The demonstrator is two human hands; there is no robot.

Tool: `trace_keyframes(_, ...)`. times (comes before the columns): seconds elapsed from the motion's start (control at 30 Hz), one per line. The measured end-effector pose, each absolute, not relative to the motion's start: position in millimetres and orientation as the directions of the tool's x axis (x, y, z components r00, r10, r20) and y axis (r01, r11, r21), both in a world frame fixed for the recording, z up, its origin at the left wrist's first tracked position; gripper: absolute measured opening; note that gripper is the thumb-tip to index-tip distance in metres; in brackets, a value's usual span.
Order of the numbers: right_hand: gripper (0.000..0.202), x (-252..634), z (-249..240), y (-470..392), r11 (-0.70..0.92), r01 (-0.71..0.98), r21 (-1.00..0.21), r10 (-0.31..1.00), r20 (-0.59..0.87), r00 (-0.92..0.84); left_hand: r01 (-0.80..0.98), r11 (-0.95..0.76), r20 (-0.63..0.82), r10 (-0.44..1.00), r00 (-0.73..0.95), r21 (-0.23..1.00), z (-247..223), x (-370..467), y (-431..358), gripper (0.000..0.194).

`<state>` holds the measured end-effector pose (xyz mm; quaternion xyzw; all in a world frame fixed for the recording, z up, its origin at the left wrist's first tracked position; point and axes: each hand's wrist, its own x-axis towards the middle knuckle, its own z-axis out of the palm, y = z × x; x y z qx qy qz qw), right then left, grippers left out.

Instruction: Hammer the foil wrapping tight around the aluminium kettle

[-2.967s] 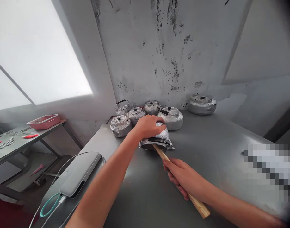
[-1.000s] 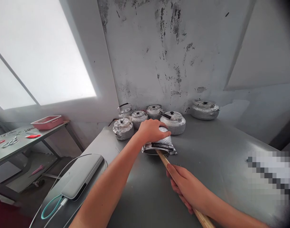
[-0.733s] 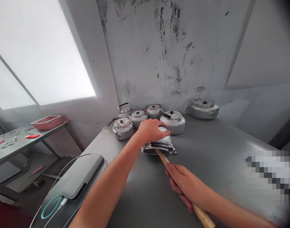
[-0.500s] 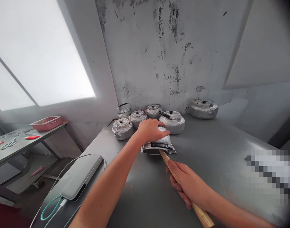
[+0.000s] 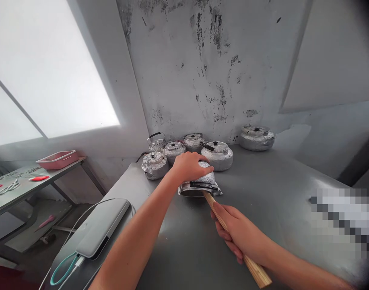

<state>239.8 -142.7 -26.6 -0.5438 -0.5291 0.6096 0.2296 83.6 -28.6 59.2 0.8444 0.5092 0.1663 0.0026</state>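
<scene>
A dented silver metal kettle lies tipped on its side on the grey table, its open mouth facing me and its black handle folded across the front. My left hand grips its body from above, fingers curved over the top. In my right hand is a wooden stick, held at its middle with the fingers closed round it. The stick's far end enters the kettle's mouth, so whatever is on that end is hidden. Just behind stands a lidded kettle.
Several more kettles, among them one with a spout, stand along the back wall; another kettle is farther right. A power bank with cables lies at the left. A side table holds a pink basket and scissors.
The view has shifted slightly, moving most things a little left in the picture. Both hands keep the same hold, and the kettle and stick look almost unchanged.
</scene>
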Motion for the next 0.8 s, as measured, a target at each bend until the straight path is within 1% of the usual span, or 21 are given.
trace_keyframes(0.13, 0.038, 239.0, -25.6, -143.6, -0.315, 0.255, -0.914, 0.876, -0.383, -0.291, 0.858, -0.483, 0.282, 0.859, 0.427, 0.172, 59.4, 83.1, -28.5, 0.042)
trace_keyframes(0.33, 0.037, 236.2, -27.5, -143.7, -0.353, 0.320, -0.879, 0.842, -0.448, -0.301, 0.862, -0.476, 0.277, 0.864, 0.421, 0.175, 60.0, 83.7, -29.1, 0.042)
trace_keyframes(0.47, 0.037, 236.9, -27.4, -144.1, -0.338, 0.282, -0.898, 0.865, -0.414, -0.283, 0.861, -0.474, 0.271, 0.867, 0.419, 0.184, 60.4, 84.1, -29.5, 0.041)
trace_keyframes(0.6, 0.037, 237.6, -26.9, -144.4, -0.347, 0.316, -0.883, 0.850, -0.439, -0.292, 0.864, -0.468, 0.267, 0.870, 0.415, 0.183, 60.6, 84.3, -29.9, 0.041)
trace_keyframes(0.73, 0.037, 235.9, -26.7, -144.5, -0.308, 0.296, -0.904, 0.873, -0.392, -0.290, 0.870, -0.461, 0.263, 0.873, 0.410, 0.175, 60.1, 84.2, -29.7, 0.041)
trace_keyframes(0.8, 0.036, 234.7, -27.1, -144.5, -0.314, 0.315, -0.895, 0.869, -0.405, -0.285, 0.869, -0.465, 0.263, 0.871, 0.414, 0.171, 59.7, 84.1, -29.3, 0.041)
